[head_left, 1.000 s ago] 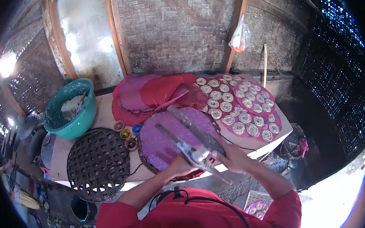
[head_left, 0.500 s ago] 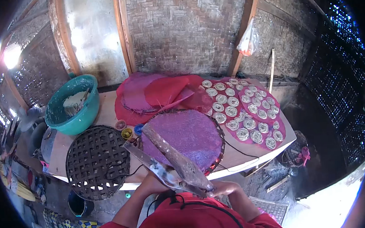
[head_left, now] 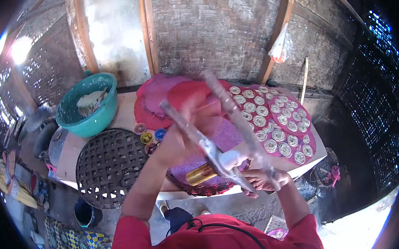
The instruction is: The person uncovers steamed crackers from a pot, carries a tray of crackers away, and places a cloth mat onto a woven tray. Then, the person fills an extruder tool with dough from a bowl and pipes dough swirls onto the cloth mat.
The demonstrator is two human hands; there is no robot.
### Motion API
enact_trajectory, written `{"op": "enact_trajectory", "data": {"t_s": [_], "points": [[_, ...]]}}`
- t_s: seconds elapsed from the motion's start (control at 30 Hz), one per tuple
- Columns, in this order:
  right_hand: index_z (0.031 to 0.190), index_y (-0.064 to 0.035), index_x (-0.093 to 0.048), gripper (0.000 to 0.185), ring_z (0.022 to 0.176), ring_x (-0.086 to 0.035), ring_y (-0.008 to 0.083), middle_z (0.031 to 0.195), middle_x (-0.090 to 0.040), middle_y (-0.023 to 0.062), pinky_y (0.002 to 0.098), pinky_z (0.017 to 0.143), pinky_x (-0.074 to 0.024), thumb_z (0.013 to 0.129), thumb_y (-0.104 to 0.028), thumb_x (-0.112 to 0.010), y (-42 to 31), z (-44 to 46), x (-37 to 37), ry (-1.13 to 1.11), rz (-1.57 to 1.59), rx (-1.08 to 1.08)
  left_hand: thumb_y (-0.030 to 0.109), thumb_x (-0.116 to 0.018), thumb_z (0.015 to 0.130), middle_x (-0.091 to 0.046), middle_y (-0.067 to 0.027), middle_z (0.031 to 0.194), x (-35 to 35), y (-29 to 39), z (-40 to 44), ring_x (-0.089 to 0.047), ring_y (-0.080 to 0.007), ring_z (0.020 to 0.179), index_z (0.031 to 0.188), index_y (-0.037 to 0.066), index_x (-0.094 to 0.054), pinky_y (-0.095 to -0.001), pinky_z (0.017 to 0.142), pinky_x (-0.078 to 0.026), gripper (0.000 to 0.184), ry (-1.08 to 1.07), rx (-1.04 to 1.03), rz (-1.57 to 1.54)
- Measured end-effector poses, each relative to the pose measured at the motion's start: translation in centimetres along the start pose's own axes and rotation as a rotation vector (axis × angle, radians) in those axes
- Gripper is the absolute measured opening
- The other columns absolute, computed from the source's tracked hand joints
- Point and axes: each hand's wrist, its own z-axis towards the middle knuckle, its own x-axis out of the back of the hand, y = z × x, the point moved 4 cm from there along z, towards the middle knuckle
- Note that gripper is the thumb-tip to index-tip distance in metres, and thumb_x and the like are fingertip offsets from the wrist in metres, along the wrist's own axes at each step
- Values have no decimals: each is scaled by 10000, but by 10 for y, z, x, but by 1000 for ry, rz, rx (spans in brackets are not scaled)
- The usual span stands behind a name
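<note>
My right hand (head_left: 263, 179) grips the hinged end of a wooden press with two long bars (head_left: 241, 116), spread apart in a V. Between the bars sit a white piece (head_left: 232, 159) and a gold-coloured cylinder (head_left: 201, 174); whether the white is dough or part of the press, I cannot tell. Smeared by motion, my left hand (head_left: 191, 127) is raised behind the left bar, over the table; its fingers do not show clearly. Below the press lies a round tray covered with purple mesh cloth (head_left: 222, 128).
Coiled white noodle-like rounds (head_left: 278, 135) lie on pink cloths at the right. Red and purple cloths (head_left: 162, 92) are piled at the back. At left stand a green basin (head_left: 95, 124) with white dough, a dark woven tray (head_left: 110, 166) and small colour cups (head_left: 146, 138).
My left hand has risen from under the press to above the tray. The bars have spread apart, and the gold cylinder and white piece now show. The view has shifted slightly.
</note>
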Motion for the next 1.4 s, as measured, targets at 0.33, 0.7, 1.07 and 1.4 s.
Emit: {"op": "enact_trajectory", "data": {"t_s": [0.33, 0.7, 1.07, 1.4], "points": [[1367, 80, -216, 1101, 978, -577, 308, 1151, -518, 283, 408, 856, -445, 705, -770, -442, -22, 42, 18, 81, 180, -250, 672, -381, 818, -546, -170, 1135, 86, -16, 63, -524, -344, 1087, 1224, -1, -439, -482, 997, -370, 788, 141, -87, -722], [1221, -21, -471, 719, 668, -635, 216, 880, -624, 161, 306, 552, -508, 840, -631, -433, -7, 95, 32, 560, -235, -664, 624, -367, 851, -552, -67, 896, 190, -183, -7, -543, -258, 876, 937, 98, -540, -428, 827, -432, 561, 357, -336, -1190], [914, -20, -599, 554, 572, -601, 157, 694, -617, 96, 267, 481, -459, 880, -551, -446, -39, 93, 5, 581, -288, -635, 587, -292, 886, -536, -35, 836, 178, -136, -4, -530, -233, 800, 860, 127, -521, -415, 762, -445, 515, 380, -351, -1157], [888, 1, -605, 555, 564, -600, 167, 685, -612, 95, 285, 487, -471, 877, -536, -466, -16, 93, 6, 546, -249, -571, 530, -291, 912, -496, 5, 742, 163, -111, -17, -512, -176, 693, 808, 155, -485, -362, 688, -436, 435, 597, -242, -981]]}}
